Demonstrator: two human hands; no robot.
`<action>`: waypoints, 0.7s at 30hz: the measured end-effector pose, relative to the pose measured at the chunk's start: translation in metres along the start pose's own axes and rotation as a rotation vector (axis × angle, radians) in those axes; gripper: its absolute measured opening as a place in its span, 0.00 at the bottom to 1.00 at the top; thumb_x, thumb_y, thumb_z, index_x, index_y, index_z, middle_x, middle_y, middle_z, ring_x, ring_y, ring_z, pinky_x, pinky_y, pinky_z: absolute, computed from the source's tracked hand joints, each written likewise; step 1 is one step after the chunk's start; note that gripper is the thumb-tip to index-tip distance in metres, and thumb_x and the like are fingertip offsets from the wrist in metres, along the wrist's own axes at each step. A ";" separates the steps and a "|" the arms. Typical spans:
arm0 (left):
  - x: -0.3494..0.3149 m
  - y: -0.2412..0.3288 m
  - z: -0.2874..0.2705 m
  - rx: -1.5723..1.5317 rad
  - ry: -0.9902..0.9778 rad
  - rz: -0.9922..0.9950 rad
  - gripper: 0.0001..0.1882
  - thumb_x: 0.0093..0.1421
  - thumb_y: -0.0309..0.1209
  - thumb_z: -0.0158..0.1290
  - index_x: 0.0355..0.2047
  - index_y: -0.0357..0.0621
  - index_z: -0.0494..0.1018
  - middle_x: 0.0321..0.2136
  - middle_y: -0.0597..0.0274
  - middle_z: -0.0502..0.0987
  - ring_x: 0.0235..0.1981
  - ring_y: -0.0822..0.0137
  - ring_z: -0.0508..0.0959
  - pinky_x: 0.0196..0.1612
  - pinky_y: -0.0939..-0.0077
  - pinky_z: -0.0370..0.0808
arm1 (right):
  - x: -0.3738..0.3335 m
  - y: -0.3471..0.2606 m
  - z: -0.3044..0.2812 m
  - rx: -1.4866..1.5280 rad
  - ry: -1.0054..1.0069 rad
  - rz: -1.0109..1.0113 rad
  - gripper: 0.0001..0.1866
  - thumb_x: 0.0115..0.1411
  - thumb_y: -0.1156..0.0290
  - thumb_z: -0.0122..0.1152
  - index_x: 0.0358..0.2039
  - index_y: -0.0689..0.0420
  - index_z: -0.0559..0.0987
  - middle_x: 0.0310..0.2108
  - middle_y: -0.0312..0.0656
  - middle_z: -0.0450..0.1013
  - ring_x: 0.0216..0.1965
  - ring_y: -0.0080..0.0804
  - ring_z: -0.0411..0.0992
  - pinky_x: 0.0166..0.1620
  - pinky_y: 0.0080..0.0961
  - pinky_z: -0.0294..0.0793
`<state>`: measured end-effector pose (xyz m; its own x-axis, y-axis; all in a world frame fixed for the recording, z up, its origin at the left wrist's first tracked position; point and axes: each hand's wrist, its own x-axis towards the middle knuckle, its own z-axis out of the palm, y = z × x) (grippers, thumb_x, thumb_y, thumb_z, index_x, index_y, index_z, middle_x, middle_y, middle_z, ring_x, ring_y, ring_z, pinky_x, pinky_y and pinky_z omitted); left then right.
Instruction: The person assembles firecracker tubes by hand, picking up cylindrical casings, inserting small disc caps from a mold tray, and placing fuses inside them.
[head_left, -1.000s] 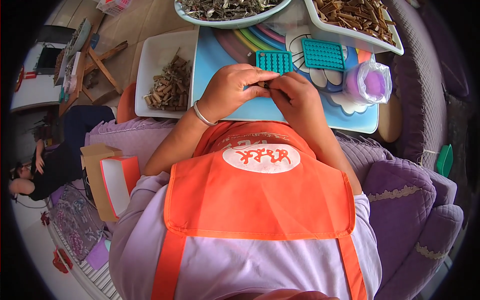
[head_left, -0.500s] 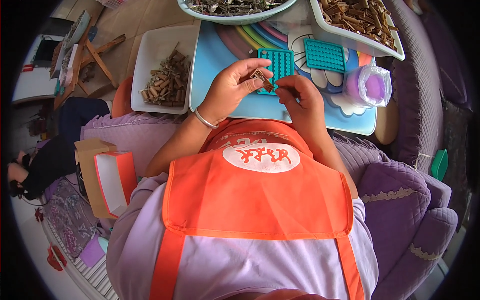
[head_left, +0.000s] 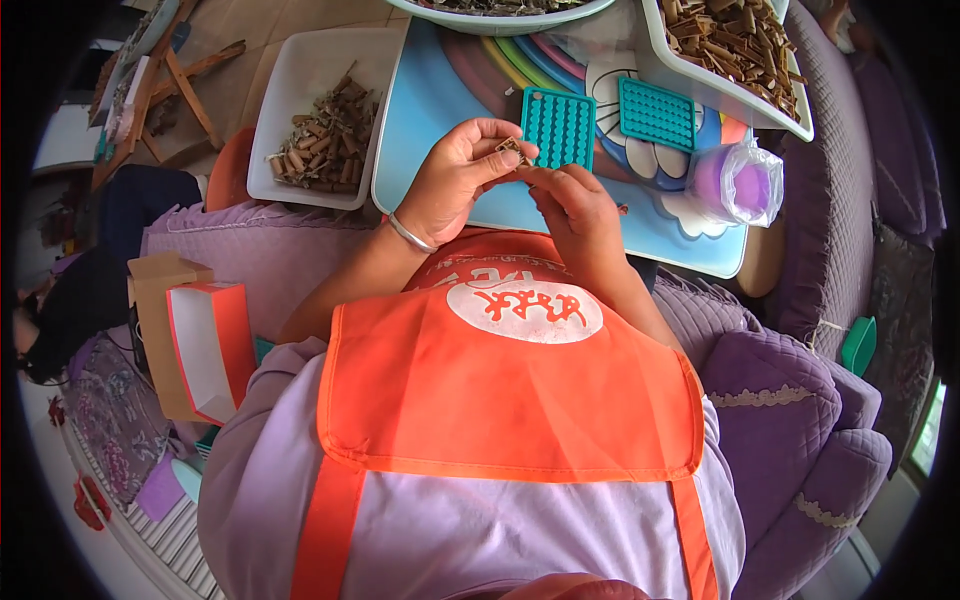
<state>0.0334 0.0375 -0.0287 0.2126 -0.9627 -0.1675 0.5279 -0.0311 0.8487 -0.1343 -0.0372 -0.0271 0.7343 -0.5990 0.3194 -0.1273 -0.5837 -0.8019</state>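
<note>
Between the thumb and fingers of my left hand (head_left: 450, 185) is a small brown piece (head_left: 514, 149) with a pale patterned face; its exact kind is too small to make out. My right hand (head_left: 580, 208) is closed, its thumb and index finger pinched together right against the piece's lower right side. Whether those fingertips grip the piece or something tiny beside it cannot be seen. Just beyond both hands lies a teal tray (head_left: 560, 125) with rows of small cavities, flat on the blue, rainbow-printed table (head_left: 440, 85).
A second teal tray (head_left: 657, 114) lies further right, near a purple tub lined with clear plastic (head_left: 735, 185). To the left stands a white bin (head_left: 268, 120) of small brown rolls. A white bin (head_left: 655, 45) of brown strips and a pale basin (head_left: 500, 24) sit at the back.
My right hand has moved left and its fingertips now meet the brown piece in my left hand. The whole view has shifted slightly.
</note>
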 end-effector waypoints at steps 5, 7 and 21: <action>-0.008 -0.008 -0.020 -0.052 0.056 -0.011 0.14 0.63 0.28 0.51 0.48 0.39 0.67 0.42 0.56 0.76 0.42 0.67 0.77 0.50 0.71 0.72 | 0.005 -0.001 0.005 0.066 -0.076 0.026 0.16 0.51 0.80 0.63 0.42 0.53 0.79 0.33 0.42 0.75 0.37 0.39 0.73 0.40 0.30 0.72; -0.009 -0.015 -0.029 -0.088 0.074 0.014 0.14 0.63 0.28 0.51 0.48 0.40 0.68 0.43 0.57 0.76 0.42 0.68 0.76 0.49 0.72 0.72 | 0.011 0.017 -0.002 -0.029 0.046 -0.083 0.14 0.50 0.78 0.65 0.39 0.55 0.80 0.35 0.42 0.76 0.39 0.40 0.73 0.44 0.31 0.70; -0.004 -0.034 -0.044 -0.092 0.086 -0.154 0.14 0.64 0.28 0.48 0.50 0.41 0.70 0.43 0.60 0.76 0.42 0.72 0.75 0.47 0.77 0.72 | 0.027 0.048 0.022 -0.445 -0.082 -0.068 0.07 0.47 0.73 0.65 0.29 0.52 0.81 0.29 0.38 0.74 0.34 0.42 0.71 0.39 0.34 0.70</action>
<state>0.0509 0.0542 -0.0795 0.1908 -0.9221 -0.3368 0.6314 -0.1475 0.7613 -0.1060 -0.0699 -0.0679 0.7988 -0.5166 0.3083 -0.3381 -0.8094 -0.4801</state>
